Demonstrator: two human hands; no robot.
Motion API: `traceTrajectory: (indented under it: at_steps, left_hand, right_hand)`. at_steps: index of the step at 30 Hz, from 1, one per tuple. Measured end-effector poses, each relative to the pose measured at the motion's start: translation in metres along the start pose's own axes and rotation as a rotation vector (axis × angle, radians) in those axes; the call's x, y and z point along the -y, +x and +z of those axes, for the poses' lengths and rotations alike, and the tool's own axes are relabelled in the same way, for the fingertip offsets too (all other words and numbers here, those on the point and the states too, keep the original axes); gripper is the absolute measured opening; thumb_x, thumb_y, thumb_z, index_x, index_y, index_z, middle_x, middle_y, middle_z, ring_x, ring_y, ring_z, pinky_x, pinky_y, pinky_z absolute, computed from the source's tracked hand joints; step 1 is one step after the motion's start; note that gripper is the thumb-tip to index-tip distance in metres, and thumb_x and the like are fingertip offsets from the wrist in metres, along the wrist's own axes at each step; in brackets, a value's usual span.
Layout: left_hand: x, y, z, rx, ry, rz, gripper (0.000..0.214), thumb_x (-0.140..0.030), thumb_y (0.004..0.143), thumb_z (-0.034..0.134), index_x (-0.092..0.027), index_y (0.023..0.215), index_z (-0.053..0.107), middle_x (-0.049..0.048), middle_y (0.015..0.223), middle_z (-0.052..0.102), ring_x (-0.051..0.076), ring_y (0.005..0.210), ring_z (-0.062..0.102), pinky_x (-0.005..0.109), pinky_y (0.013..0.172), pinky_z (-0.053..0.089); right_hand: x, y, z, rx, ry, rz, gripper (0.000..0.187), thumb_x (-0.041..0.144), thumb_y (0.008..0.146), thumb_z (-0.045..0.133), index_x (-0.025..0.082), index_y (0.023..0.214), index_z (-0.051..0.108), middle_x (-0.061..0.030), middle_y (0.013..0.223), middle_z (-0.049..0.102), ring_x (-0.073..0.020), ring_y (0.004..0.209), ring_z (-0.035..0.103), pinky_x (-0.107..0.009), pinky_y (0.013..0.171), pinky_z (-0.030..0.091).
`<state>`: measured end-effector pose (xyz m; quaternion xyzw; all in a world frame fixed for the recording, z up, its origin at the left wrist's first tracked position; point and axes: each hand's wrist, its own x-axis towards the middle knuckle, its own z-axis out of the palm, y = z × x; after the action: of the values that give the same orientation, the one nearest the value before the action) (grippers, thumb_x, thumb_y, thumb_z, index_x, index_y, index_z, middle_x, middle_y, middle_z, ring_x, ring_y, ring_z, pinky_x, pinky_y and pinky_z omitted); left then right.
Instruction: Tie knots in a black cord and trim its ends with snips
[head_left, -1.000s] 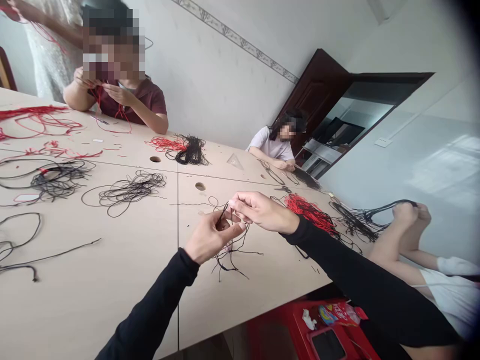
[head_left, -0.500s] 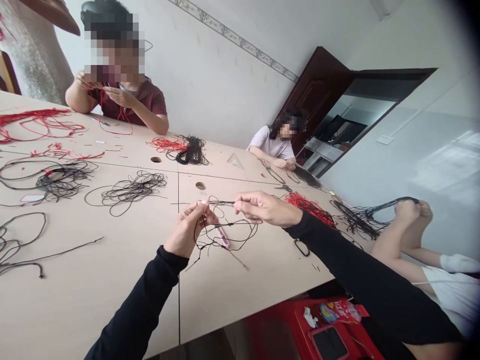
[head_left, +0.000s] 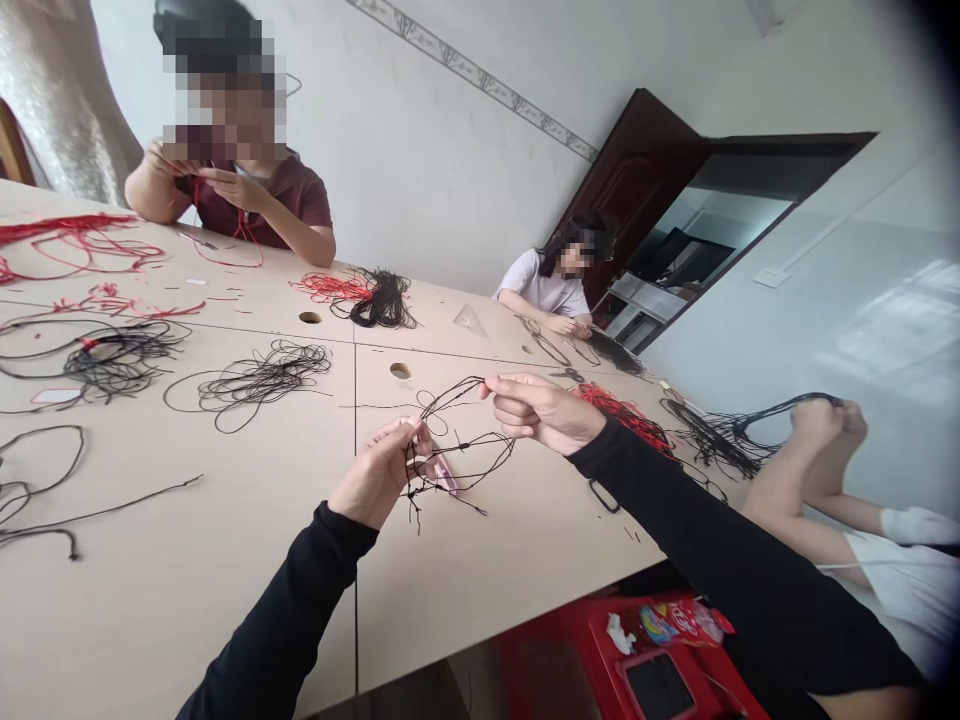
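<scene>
Thin black cord [head_left: 491,462] with small knots hangs in loops between my two hands above the table. My left hand [head_left: 381,465] pinches the cord between thumb and fingers. Up and to the right, my right hand [head_left: 536,408] is closed on another stretch of the same cord, its fingers curled in. Between the hands the strands bow upward in a loose arc. Behind the loops lies a pink pen-like tool [head_left: 444,470], partly hidden by cord and my left hand.
Black cord bundles [head_left: 270,378] lie left, and a red-and-black bundle [head_left: 382,300] lies farther back. Red cords [head_left: 626,415] and scissors [head_left: 568,375] are beyond my right hand. Co-workers sit across the table [head_left: 225,560] and at right. A red stool [head_left: 592,640] stands below the table edge.
The cord between my hands has gone from straight and level to a slack upward arc. My right hand has turned and shifted slightly right; the hanging loops have swung.
</scene>
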<state>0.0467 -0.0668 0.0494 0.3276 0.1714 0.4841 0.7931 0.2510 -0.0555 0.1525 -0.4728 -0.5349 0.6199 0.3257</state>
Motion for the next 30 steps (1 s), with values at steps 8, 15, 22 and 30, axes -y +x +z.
traceTrajectory:
  at_steps: [8,15,22,30]
  left_hand:
    - [0.0,0.0,-0.006,-0.112,0.026,0.037,0.022,-0.033,0.074,0.072,-0.013,0.073,0.063,-0.0007,0.064,0.053,0.012,0.062,0.056,0.027,0.064,0.051]
    - [-0.003,0.0,-0.007,-0.141,0.03,0.065,0.024,-0.034,0.069,0.076,-0.015,0.076,0.064,0.0033,0.079,0.062,0.014,0.07,0.059,0.027,0.064,0.051]
    - [-0.003,0.002,-0.029,-0.363,0.246,0.192,0.046,-0.037,0.068,0.076,-0.016,0.108,0.064,0.0092,0.106,0.065,0.018,0.089,0.061,0.03,0.077,0.048]
    - [0.0,0.003,-0.048,-0.451,0.139,0.194,0.044,-0.034,0.062,0.077,-0.014,0.098,0.062,0.0015,0.077,0.062,0.013,0.064,0.057,0.026,0.06,0.049]
  right_hand:
    - [-0.005,0.0,0.001,-0.007,-0.053,0.031,0.029,0.041,0.084,0.064,0.012,0.087,0.064,0.0037,0.065,0.044,-0.0072,0.055,0.045,-0.023,0.055,0.046]
    - [-0.008,0.002,0.008,-0.026,-0.04,0.068,0.028,0.039,0.082,0.065,0.012,0.091,0.063,0.0061,0.059,0.04,-0.0064,0.049,0.04,-0.021,0.049,0.041]
    - [0.008,0.002,-0.01,-0.114,-0.035,-0.053,0.02,0.033,0.082,0.065,0.013,0.081,0.06,0.0024,0.065,0.047,-0.0083,0.056,0.044,-0.023,0.057,0.044]
    - [0.032,0.025,-0.087,-0.445,-0.378,-0.296,0.017,0.032,0.082,0.064,0.015,0.085,0.062,0.002,0.064,0.048,-0.0086,0.054,0.043,-0.021,0.051,0.04]
